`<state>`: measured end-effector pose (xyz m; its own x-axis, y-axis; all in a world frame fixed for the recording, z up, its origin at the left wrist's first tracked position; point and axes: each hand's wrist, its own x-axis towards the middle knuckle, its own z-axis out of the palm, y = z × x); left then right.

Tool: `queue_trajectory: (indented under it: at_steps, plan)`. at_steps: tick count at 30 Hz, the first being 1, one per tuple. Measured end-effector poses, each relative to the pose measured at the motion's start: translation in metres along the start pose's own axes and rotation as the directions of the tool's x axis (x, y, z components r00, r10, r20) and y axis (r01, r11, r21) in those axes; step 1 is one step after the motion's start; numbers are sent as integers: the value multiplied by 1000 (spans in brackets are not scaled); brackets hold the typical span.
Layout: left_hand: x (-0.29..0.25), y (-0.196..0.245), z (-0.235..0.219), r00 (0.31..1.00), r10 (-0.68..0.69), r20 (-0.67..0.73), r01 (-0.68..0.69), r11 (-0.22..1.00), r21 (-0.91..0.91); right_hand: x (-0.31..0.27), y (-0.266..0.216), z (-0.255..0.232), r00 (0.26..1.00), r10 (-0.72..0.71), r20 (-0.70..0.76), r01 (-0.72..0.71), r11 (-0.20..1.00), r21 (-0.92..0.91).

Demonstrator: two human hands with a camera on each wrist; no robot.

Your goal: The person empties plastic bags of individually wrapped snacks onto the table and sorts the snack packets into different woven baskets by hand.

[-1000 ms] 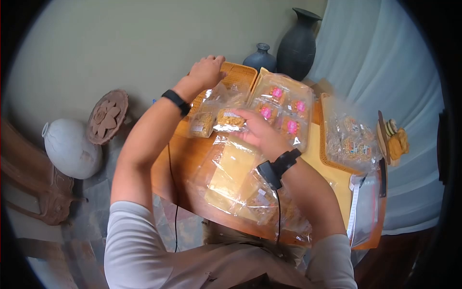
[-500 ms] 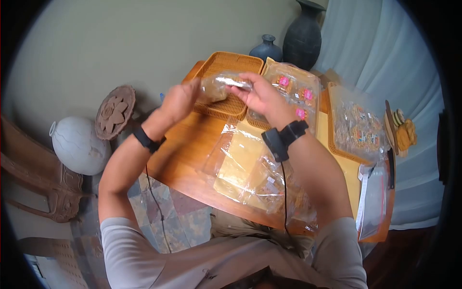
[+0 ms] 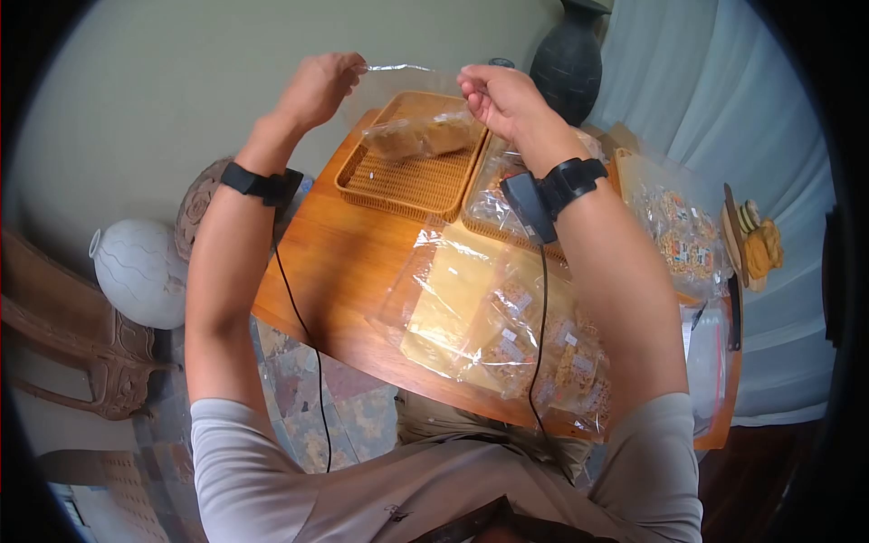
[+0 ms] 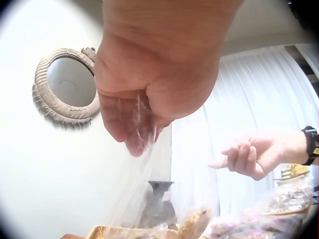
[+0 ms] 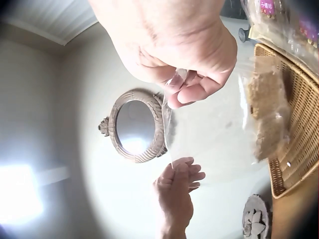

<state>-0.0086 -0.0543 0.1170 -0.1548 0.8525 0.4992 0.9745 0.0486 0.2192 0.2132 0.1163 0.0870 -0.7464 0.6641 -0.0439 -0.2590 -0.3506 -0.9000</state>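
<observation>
Fingers of the left hand (image 3: 317, 86) and right hand (image 3: 498, 95) each pinch a top corner of a clear plastic bag (image 3: 412, 113) with two brown snack pieces at its bottom, held stretched in the air above the wicker tray (image 3: 407, 185) on the counter (image 3: 344, 281).

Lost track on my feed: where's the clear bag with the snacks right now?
In the head view, the clear snack bag hangs between the left hand and right hand, above the empty wicker tray.
</observation>
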Motion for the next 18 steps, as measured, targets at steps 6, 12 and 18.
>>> queue_trajectory:
  at_steps: [6,12,18]
  plan:
    - [-8,26,-32,996,-31,-80,29,999,-34,-12,-30,3,988,-109,110,93,986,140]
    - [-27,59,-48,884,120,-451,-174,981,-82,-32,-78,-10,961,-207,182,152,949,276]
    - [-84,125,-61,633,557,-537,-459,829,319,-153,-96,-38,879,-374,295,356,927,115]
